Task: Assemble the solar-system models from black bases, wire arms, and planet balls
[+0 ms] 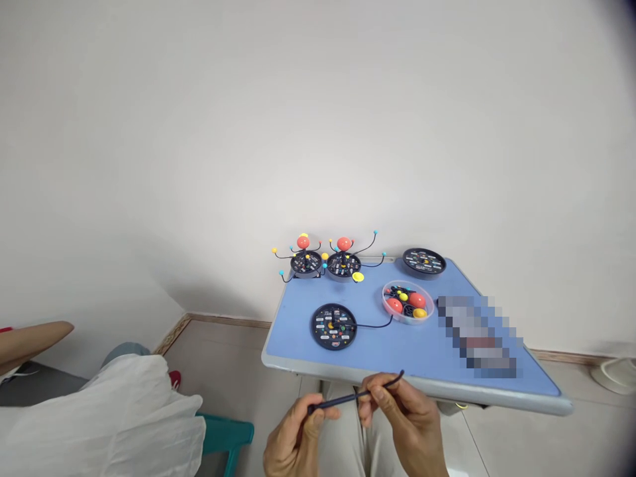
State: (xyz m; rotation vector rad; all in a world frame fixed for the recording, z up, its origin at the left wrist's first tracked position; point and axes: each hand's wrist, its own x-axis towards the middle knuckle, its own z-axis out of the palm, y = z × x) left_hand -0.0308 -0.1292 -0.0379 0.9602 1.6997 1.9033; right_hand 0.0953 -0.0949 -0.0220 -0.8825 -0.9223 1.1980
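In front of the table edge, my left hand (301, 430) pinches the thicker end of a dark rod (338, 401). My right hand (402, 417) grips its thinner part, where a curved black tip (396, 379) pokes out past the fingers. Whether this is one piece or two joined pieces I cannot tell. Beyond my hands lies a round black base (334, 338) printed with small labels; one curved black arm (370, 326) reaches right from its centre. To its right stands a clear round tub (431, 311) holding red and yellow balls and black parts.
Two assembled solar system models (344, 245) (303, 243) stand at the back of the blue table (298, 351), arms spreading sideways. Another black base (424, 261) sits back right. A pixelated patch (479, 341) covers something on the right. At left, a person in white clothing (124, 417) sits near a green stool (228, 430).
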